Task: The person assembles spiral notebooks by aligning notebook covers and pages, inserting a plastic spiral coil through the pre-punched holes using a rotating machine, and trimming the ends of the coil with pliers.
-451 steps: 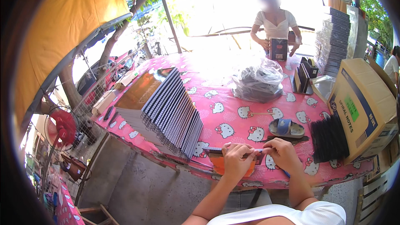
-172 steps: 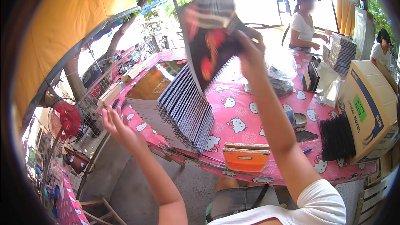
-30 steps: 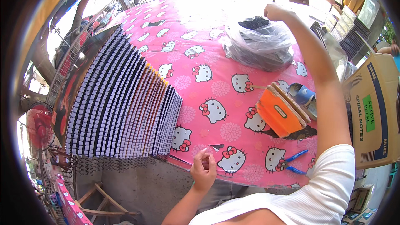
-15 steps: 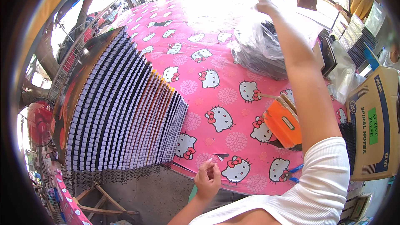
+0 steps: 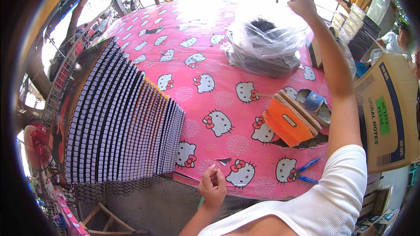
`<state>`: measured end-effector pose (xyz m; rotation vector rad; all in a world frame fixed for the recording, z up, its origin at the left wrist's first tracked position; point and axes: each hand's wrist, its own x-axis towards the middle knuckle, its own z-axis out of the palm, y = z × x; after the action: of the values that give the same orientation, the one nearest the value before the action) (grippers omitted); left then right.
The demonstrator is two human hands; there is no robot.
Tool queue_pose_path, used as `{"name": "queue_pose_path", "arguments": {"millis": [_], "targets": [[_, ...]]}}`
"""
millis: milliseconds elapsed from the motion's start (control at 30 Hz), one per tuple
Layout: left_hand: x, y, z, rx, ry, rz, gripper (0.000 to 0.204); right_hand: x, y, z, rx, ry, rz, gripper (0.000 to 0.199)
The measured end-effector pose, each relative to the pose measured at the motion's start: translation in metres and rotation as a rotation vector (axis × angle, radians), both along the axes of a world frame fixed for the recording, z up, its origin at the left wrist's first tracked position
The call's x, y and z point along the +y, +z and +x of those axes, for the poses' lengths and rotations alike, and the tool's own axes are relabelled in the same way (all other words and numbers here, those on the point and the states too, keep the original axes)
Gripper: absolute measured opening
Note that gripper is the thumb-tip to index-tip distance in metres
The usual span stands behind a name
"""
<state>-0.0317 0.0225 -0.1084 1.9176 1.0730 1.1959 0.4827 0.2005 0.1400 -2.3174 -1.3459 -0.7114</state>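
My right hand is raised at the far right, its arm stretched over the table; the fingers are curled closed, and whatever they hold is hidden. Nearest below it is a clear plastic bag with black coils inside. My left hand hovers at the table's front edge, fingertips pinched together; I cannot make out anything between them. To its left stands a tall, wide stack of spiral-bound notebooks, coil edges facing me. Blue-handled pliers lie to the right of my left hand.
An orange wooden block tool sits right of centre, beside a blue-and-clear roll. A cardboard box stands at the right edge. A pink patterned cover lies over the table. Another person is at far right.
The view has swung slightly right. My right hand has moved rightward, past the bag, uncovering more of it and the blue-and-clear roll. My left hand stays pinched at the table edge.
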Motion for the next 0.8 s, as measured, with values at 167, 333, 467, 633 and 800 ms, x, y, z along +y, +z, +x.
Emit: {"name": "queue_pose_path", "arguments": {"millis": [167, 333, 467, 633, 800], "targets": [[0.001, 0.002, 0.001, 0.021, -0.023, 0.033, 0.026, -0.084, -0.036, 0.014, 0.603, -0.18, -0.134, 0.016], [0.002, 0.002, 0.0, 0.024, -0.012, 0.001, 0.025, -0.085, -0.069, -0.001, 0.866, -0.034, 0.171, 0.028], [0.002, 0.004, -0.001, -0.008, 0.006, -0.035, 0.025, -0.063, -0.091, 0.018, 0.891, -0.039, 0.246, 0.031], [0.0, 0.007, 0.003, 0.003, 0.019, -0.017, 0.024, -0.061, -0.081, 0.034, 0.983, -0.037, 0.387, 0.013], [-0.002, 0.005, 0.001, 0.027, 0.022, -0.016, 0.023, -0.071, -0.065, 0.044, 0.981, 0.055, 0.296, 0.017]]}}
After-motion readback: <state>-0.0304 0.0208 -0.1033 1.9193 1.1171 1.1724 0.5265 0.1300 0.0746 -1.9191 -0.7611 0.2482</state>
